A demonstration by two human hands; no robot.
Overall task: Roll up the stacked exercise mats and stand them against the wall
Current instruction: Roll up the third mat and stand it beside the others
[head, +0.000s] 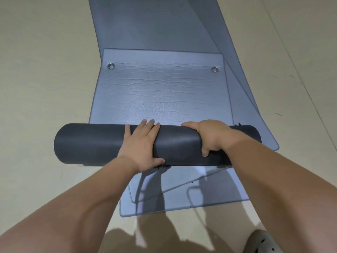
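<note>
Left hand (141, 145) flat, fingers straight, pressing on the dark mat roll (87, 143). Right hand (213, 136) curled round it. Roll lies across my stacked grey mats (160, 88).

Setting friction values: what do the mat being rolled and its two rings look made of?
Mat: probably soft foam, matte; flat face bears fine creases, the rolled part is dull dark grey. Rings: apparently metal eyelets, bright silvery glint.

Even, soft indoor light from above, faint sheen on the flat grey-blue foam mat (160, 88), blurred shadows across the pale beige floor (36, 88), wide-angle bending at edges.
</note>
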